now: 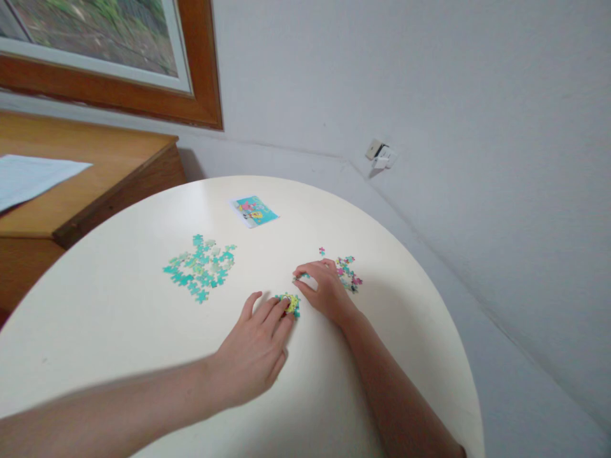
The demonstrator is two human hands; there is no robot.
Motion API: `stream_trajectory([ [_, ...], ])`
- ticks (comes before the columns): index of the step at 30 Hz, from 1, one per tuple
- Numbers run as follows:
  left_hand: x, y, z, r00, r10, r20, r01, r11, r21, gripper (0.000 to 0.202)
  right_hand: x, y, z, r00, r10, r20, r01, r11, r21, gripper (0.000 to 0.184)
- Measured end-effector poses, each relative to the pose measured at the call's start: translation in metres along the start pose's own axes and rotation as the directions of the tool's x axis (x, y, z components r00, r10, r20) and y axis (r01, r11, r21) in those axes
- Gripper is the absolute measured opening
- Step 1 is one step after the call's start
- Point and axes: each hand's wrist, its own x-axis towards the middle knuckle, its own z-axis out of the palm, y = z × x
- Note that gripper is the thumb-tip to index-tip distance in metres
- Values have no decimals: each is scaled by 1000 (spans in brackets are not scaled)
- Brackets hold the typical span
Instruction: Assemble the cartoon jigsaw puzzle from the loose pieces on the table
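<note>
Currently: part-built puzzle [293,305], yellow/teal, nr ctr of rnd white desk [119,331], touched by L hand [258,346], fingers spread. R hand [327,287] just beyond to right, thumb & index pinching sm. puzzle pc [301,276]. Multicol. pcs [354,280] beside R hand, twd right edge. Teal pcs [205,268], left of ctr. Pic. card [256,211] nr far edge. Wood cabinet [95,140] w/ paper [38,177] past far-left edge; wall socket [375,149], wall [429,83], brown-framed window [109,38].
</note>
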Motion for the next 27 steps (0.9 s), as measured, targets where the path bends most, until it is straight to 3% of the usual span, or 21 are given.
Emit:
stream_trajectory([
  [11, 1, -4, 9, 998, -33, -62, 34, 999, 13, 46, 1, 5, 2, 1000, -15, -23, 15, 1000, -14, 7],
  [19, 0, -3, 9, 997, -68, -33, 69, 996, 49, 50, 0, 10, 6, 996, 46, -80, -53, 995, -85, 10],
  [27, 1, -2, 6, 1000, -31, -3, 31, 997, 69, 50, 0, 13, 6, 992, 15, -129, -27, 995, -96, 20],
])
